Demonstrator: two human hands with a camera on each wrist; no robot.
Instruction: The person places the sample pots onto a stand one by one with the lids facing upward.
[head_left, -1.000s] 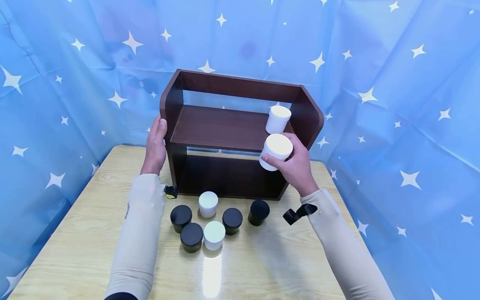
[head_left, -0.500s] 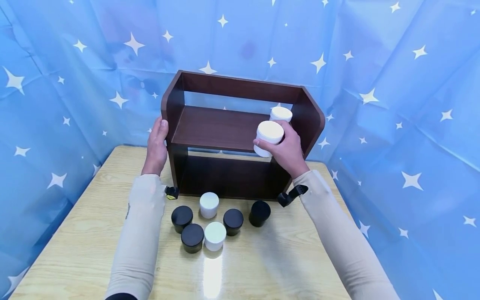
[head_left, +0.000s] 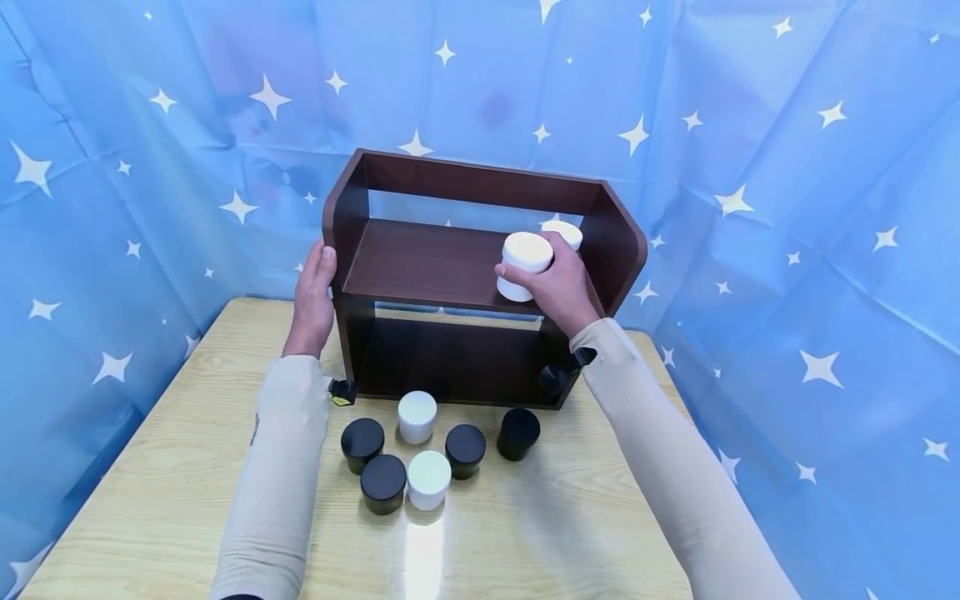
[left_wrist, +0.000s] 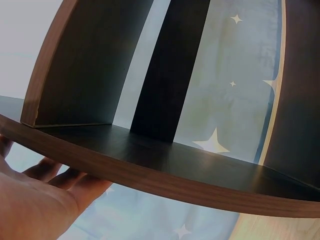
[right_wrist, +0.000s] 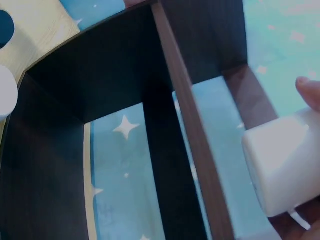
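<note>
My right hand [head_left: 559, 285] grips a white lidded jar [head_left: 527, 254] round its side, upright, at the front of the upper shelf of a dark brown wooden rack [head_left: 427, 258]. In the right wrist view the held jar [right_wrist: 285, 162] is beside the shelf board; whether it touches the board I cannot tell. Behind my right hand, another white jar [head_left: 567, 232] stands on the upper shelf, partly hidden. My left hand [head_left: 311, 296] rests against the outside of the rack's left side panel. In the left wrist view its fingers [left_wrist: 75, 181] are straight along that panel.
In front of the rack on the wooden table [head_left: 187, 467] stand two white jars, one nearer the rack [head_left: 417, 417] and one closer to me, and several black jars, one of them [head_left: 518, 433] at the right. A blue star-patterned curtain [head_left: 480, 92] surrounds the table.
My right hand has carried the white jar up and left, from the rack's right front to the upper shelf's front. The left hand has stayed against the side panel.
</note>
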